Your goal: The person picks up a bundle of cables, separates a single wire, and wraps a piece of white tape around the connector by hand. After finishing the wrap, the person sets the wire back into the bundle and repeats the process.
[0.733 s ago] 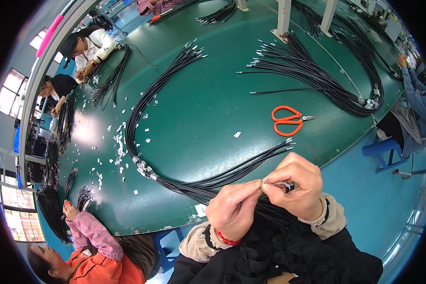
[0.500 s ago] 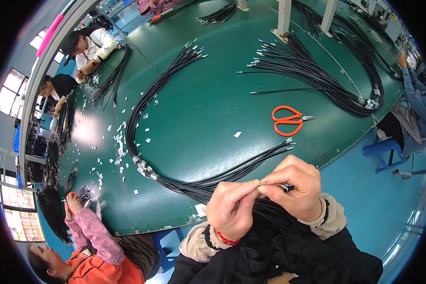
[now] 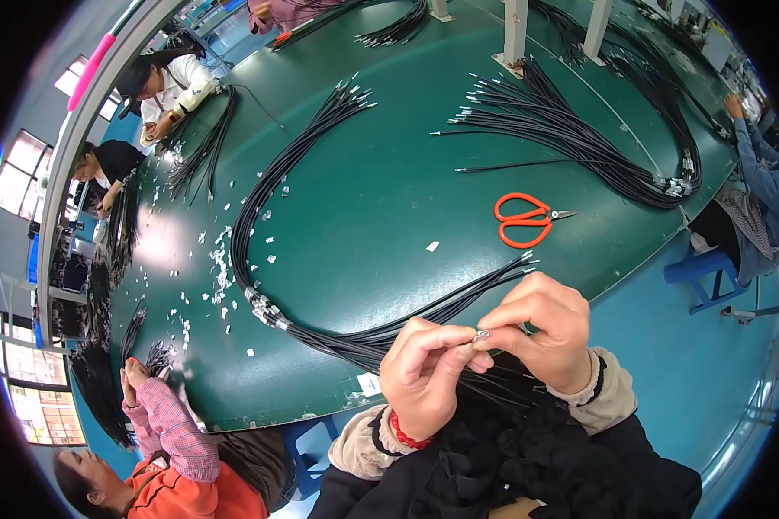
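Observation:
In front of me, my left hand (image 3: 424, 372) and my right hand (image 3: 545, 333) meet, fingertips pinched together. Between them sits a tiny silvery metal piece (image 3: 483, 335); whether it is joined to a cable is hidden by the fingers. Just beyond, a bundle of thin black cables (image 3: 239, 229) curves round the table, its metal-tipped ends (image 3: 525, 261) lying past my right hand. White tags (image 3: 265, 309) cluster on the bundle's bend. More black cable strands (image 3: 511, 387) pass beneath my hands. Orange-handled scissors (image 3: 528, 222) lie beyond my right hand, blades pointing right.
Another black cable bundle (image 3: 580, 147) spreads at the far right of the green table (image 3: 389, 225), near white posts (image 3: 514, 35). White scraps (image 3: 221, 268) litter the left side. Co-workers handle cables at the left, and a person sits at the right by a blue stool (image 3: 705, 272).
My fingers have shifted slightly at the pinch, the right ones lifting and parting a little. The metal piece shows more plainly between the fingertips. Cables and scissors stay put.

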`<move>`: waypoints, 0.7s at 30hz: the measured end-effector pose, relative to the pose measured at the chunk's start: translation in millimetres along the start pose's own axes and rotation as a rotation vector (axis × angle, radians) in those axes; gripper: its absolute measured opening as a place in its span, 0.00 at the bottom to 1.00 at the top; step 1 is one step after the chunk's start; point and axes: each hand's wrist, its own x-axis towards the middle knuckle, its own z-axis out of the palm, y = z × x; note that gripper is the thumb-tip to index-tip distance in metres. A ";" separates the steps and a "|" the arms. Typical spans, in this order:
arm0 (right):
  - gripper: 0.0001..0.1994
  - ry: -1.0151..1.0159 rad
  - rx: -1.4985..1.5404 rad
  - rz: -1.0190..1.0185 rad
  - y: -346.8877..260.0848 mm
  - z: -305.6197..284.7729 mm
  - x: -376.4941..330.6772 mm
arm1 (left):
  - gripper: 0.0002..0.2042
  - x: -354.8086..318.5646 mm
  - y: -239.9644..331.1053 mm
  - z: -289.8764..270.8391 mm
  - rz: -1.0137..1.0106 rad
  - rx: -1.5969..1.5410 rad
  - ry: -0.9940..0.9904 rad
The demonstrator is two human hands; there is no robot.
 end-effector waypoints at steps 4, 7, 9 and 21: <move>0.10 0.024 0.298 0.143 1.0 5.9 1.4 | 0.05 7.5 3.6 -10.2 -0.131 -0.080 -0.139; 0.09 -0.046 0.276 0.016 3.4 6.7 1.2 | 0.06 10.7 4.2 -16.9 -0.277 -0.184 -0.168; 0.09 -0.022 0.231 0.004 1.9 9.0 1.8 | 0.07 12.7 0.2 -14.5 -0.106 0.002 -0.140; 0.09 -0.002 0.034 -0.047 -5.0 4.8 3.6 | 0.10 4.9 -0.6 -7.2 0.217 0.449 0.022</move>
